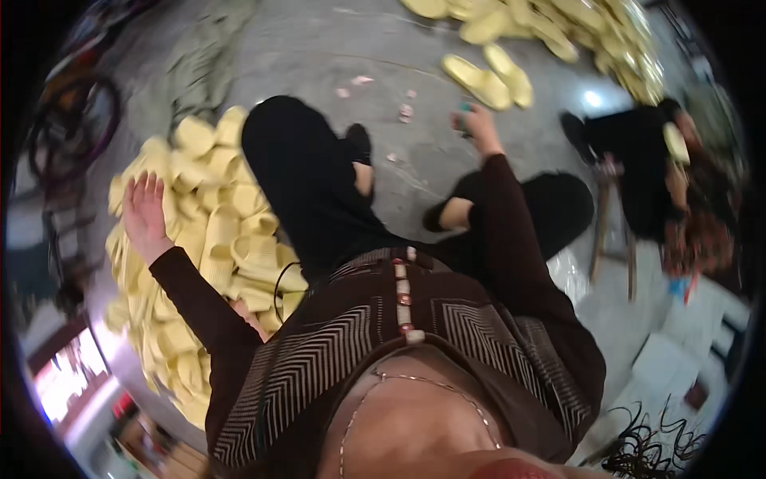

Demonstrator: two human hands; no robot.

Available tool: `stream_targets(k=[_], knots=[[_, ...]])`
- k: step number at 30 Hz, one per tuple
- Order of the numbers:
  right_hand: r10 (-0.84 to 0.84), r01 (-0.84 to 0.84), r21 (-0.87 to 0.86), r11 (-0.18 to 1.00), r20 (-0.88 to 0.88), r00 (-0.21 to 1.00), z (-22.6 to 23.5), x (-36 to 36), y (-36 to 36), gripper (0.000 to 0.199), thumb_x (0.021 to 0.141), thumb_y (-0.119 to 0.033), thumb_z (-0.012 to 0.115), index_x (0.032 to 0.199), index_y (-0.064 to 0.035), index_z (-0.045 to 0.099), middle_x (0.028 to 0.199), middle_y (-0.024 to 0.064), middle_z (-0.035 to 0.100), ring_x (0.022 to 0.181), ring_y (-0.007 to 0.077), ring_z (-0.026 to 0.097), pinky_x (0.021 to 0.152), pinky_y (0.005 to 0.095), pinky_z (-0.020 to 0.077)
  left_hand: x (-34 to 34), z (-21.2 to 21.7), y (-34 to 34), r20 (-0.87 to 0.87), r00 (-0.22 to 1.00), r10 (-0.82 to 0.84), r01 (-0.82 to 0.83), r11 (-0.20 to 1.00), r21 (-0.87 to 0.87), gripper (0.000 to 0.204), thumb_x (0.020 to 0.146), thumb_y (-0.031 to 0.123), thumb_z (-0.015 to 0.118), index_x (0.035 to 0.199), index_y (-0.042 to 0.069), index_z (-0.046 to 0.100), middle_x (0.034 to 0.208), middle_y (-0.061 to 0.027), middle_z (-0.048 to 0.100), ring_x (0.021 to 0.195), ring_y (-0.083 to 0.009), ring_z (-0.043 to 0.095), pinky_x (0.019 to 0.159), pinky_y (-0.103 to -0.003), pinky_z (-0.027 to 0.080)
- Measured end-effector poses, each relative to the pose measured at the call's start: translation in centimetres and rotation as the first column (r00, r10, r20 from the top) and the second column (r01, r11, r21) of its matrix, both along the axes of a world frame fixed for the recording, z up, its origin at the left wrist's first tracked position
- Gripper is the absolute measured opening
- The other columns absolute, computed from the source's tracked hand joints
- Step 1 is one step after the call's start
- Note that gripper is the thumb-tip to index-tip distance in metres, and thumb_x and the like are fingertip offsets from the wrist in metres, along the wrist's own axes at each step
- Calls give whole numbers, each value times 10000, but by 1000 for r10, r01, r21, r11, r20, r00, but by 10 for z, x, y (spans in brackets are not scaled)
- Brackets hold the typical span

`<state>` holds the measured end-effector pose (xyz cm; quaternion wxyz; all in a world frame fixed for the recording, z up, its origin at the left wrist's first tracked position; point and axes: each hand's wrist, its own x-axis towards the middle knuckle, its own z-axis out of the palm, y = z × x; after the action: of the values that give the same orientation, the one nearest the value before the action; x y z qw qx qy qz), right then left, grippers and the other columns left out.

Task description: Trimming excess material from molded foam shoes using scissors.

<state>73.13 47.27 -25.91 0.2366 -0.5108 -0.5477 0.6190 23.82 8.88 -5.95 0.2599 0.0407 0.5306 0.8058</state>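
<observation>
My left hand [145, 211] reaches out over the left edge of a large heap of yellow slippers [219, 239]. Its fingers are stretched out, and I see nothing in it. On the other side, my right hand [482, 128] is held out over the floor with the fingers closed round a small teal object [465, 117], too blurred to tell its kind. Just beyond that hand lie two yellow slippers, one [476, 81] to the left and the other [509, 76] beside it. Part of another hand [250, 318] shows behind my left sleeve, near the heap.
More yellow slippers [550, 32] are piled at the far right, partly in clear plastic. At the right another person [638, 168] in dark clothes holds a yellow slipper [676, 144], near a wooden stool [604, 223]. Pink scraps [406, 112] dot the grey floor. A wheel [76, 132] stands far left.
</observation>
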Motion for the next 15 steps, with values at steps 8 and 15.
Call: stream_targets(k=[8,15], knots=[[35,-60,30,998,527,849,-110,26,-17,335,643,-205,671,896,5,607,797,192,624,757,302,615,688,378,481,235,107,263,-620,123,-775,900,350,-258,340,879,92,448,1193,-37,423,1083,-141,544,964,-188,531,834,-281,412],[-509,451,272,850,647,569,-137,63,52,411,611,-252,715,927,-13,605,848,182,625,828,307,605,699,376,468,251,58,332,-510,62,-858,793,353,-497,275,845,85,524,1103,-11,520,988,-76,588,880,-117,548,771,-221,421]])
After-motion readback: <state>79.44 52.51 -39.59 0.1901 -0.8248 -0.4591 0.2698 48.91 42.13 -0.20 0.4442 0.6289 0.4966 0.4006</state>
